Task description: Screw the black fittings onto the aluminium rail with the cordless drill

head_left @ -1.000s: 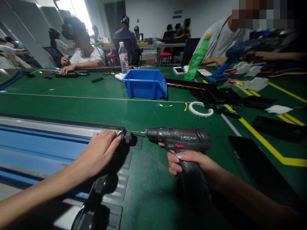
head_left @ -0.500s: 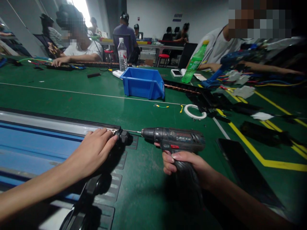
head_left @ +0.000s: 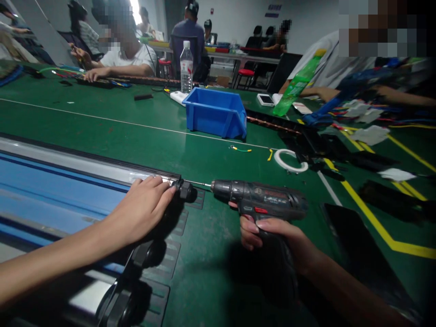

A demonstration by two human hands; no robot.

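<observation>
My right hand [head_left: 269,234] is wrapped round the grip of a dark cordless drill [head_left: 260,202] lying level over the green table. Its thin bit [head_left: 200,183] points left into a black end cap [head_left: 185,190] on a long blue and silver panel [head_left: 68,181]. My left hand [head_left: 141,211] lies flat on the panel's end with its fingers stretched out, the fingertips touching the black end cap. Black ribbed brackets [head_left: 160,254] run along the panel's end below my left hand.
A blue bin [head_left: 216,113] stands mid-table, with a white tape ring [head_left: 289,161] and small yellow wire pieces [head_left: 241,149] to its right. Two bottles [head_left: 186,68], a phone [head_left: 265,100] and wire bundles [head_left: 361,118] lie further back. A black sheet [head_left: 361,245] lies at my right. Other people sit around the table.
The view has shifted slightly; both hands, the drill and the panel keep the same positions relative to each other.
</observation>
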